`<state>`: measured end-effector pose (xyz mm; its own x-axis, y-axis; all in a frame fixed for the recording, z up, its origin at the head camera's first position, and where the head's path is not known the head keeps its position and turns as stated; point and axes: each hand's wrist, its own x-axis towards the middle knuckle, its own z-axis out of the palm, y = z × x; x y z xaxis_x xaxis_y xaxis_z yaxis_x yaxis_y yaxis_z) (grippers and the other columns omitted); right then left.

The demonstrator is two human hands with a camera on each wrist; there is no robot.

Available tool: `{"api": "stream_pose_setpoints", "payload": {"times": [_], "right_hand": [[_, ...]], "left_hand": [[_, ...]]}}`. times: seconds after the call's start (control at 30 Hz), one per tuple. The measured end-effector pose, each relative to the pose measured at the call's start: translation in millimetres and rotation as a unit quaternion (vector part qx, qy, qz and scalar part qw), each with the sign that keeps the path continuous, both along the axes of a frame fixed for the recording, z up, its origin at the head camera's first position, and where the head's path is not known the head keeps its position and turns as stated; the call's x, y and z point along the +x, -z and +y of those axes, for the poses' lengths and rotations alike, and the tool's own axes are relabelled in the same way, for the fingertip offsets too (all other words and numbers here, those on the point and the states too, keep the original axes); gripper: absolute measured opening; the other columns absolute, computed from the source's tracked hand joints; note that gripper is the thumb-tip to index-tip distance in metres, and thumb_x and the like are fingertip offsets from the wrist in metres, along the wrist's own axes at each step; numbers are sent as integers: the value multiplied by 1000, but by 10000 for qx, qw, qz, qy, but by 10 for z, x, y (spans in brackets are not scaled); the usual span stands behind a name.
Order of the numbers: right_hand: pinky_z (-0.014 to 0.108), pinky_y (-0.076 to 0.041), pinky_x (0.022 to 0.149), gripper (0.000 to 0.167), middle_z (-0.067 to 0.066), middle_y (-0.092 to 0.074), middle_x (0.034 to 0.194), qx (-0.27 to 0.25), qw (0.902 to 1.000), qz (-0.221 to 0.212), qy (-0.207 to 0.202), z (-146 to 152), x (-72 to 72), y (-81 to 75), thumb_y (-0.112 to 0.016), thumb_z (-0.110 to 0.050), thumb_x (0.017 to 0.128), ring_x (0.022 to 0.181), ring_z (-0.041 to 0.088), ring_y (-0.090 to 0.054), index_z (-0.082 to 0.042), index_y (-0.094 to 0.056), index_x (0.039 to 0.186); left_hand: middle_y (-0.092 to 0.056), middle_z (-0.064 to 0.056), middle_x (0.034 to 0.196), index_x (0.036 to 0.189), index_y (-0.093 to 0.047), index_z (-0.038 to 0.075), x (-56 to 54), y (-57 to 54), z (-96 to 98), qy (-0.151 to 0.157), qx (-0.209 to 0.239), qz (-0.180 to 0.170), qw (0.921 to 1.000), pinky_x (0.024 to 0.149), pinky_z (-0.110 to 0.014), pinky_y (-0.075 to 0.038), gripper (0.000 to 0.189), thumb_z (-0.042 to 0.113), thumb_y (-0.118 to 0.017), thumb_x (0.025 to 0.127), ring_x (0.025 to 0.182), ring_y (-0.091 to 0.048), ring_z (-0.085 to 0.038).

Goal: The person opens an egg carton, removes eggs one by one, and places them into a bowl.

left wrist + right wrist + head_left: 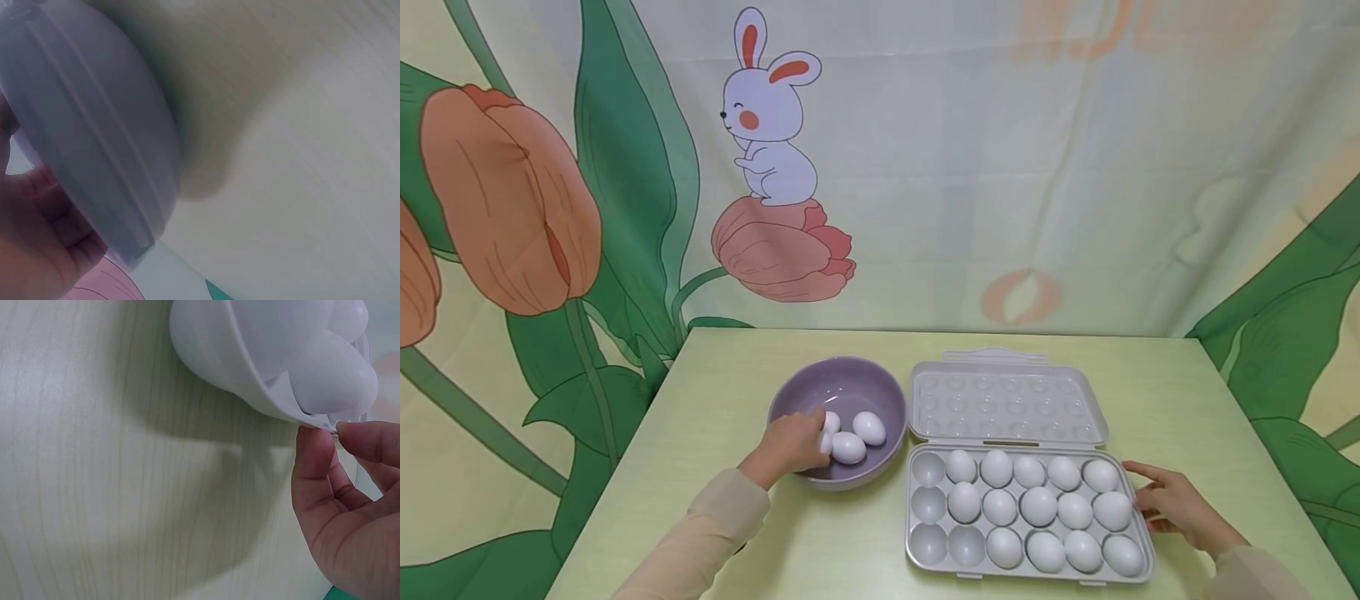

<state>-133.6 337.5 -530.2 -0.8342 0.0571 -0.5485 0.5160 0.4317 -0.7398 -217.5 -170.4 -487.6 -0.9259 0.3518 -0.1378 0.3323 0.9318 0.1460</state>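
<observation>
My left hand reaches over the near left rim of a purple bowl. Its fingers and thumb are around a white egg, mostly hidden by them; the left wrist view shows only the bowl's outside and the fingers behind its rim. Close beside lie more white eggs, one nearer the middle and one to the right. At the right end of an opened egg carton, my right hand pinches the rim between thumb and finger, as the right wrist view shows.
White eggs fill most of the carton's wells. Its left column and one front well hold none. The carton's lid lies folded back behind it. A printed cloth hangs at the table's back edge.
</observation>
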Motion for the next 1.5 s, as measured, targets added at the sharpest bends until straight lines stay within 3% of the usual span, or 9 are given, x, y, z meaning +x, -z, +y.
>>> {"api": "stream_pose_setpoints", "payload": {"times": [0.83, 1.5], "right_hand": [[31, -46, 57, 60, 7, -53, 82, -32, 10000, -57, 9, 17, -9, 6, -47, -2, 82, 66, 18, -52, 0, -23, 137], [31, -46, 58, 61, 7, -53, 83, -30, 10000, -85, 42, 18, -18, 17, -48, -4, 81, 66, 18, -52, -1, -24, 137]], "left_hand": [[-55, -7, 67, 80, -49, 10, 2, 77, -43, -33, -71, 46, 10000, 56, -38, -40, 36, 30, -73, 61, 62, -54, -25], [-56, -10, 69, 83, -50, 7, 17, 67, -29, -141, -61, 14, 9999, 58, -38, -41, 35, 27, -71, 62, 64, -54, -26]]}}
